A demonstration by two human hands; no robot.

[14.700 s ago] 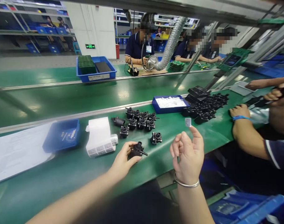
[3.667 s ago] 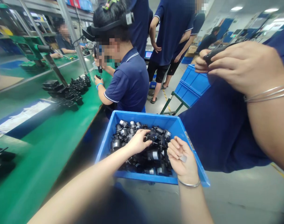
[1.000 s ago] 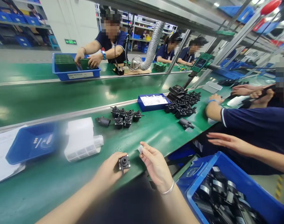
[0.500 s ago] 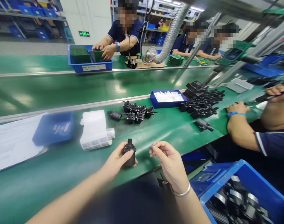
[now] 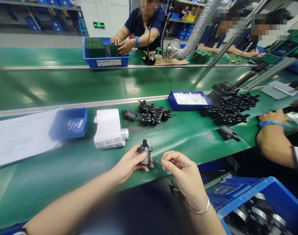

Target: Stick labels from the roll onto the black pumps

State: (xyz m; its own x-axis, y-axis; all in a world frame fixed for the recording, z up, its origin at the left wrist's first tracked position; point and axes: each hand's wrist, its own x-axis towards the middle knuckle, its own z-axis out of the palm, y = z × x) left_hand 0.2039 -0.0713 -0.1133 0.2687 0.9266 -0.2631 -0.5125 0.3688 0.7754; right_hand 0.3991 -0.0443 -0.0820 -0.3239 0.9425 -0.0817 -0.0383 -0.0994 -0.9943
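My left hand (image 5: 128,164) is closed around a small black pump (image 5: 146,158), held upright with its spout on top and the thumb across its ribbed side. Just to the right, my right hand (image 5: 184,171) pinches a small greyish label (image 5: 159,160) between thumb and forefinger, a short gap away from the pump. A roll of white labels (image 5: 108,125) lies on the green bench beyond my left hand. Past the held pump, several similar pumps (image 5: 156,114) stand grouped, and one black pump (image 5: 129,115) lies on its side next to them.
A blue tray (image 5: 68,124) rests on paper sheets (image 5: 19,137) at left. A blue box of white slips (image 5: 188,100) and a pile of black pumps (image 5: 229,106) stand toward the right. A blue bin (image 5: 273,186) is low at right, near a co-worker's arm (image 5: 273,137).
The view has swung right-to-left, so the scene shifts rightward. The pump in my left hand has turned to show its ribbed side, and the label in my right hand shows more clearly.
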